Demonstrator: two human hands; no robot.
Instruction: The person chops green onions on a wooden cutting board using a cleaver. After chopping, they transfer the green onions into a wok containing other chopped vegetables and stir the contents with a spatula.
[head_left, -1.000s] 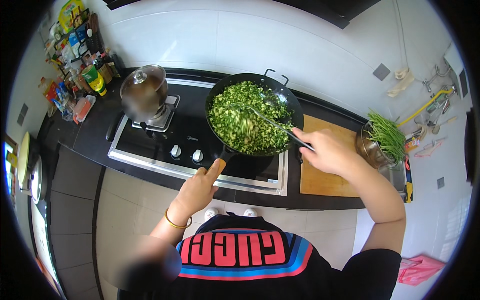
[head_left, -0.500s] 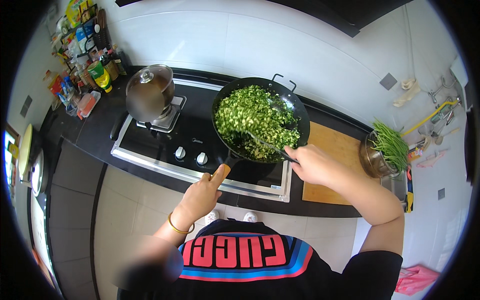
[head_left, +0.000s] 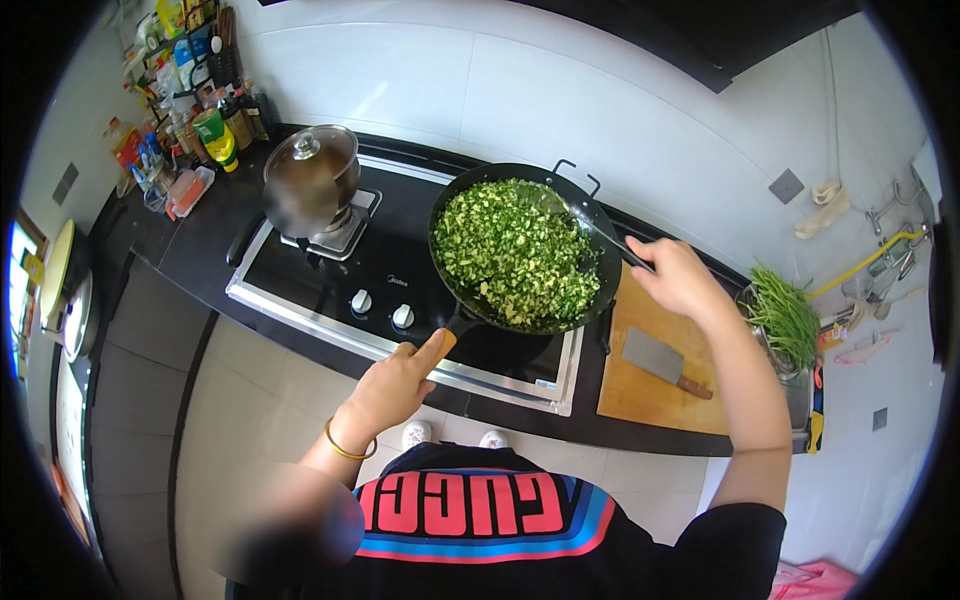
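One wok [head_left: 470,215] of chopped greens [head_left: 515,250]

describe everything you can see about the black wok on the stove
The wok is a round, black, metal-looking pan with a small loop handle at its far rim and a long handle toward the person. It sits on the right burner of the stove, filled with chopped green vegetables. The left hand grips the long handle; the right hand holds a spatula whose blade reaches into the wok.

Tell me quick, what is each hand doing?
Left hand: closed around the pan handle.
Right hand: closed on the spatula in the pan.
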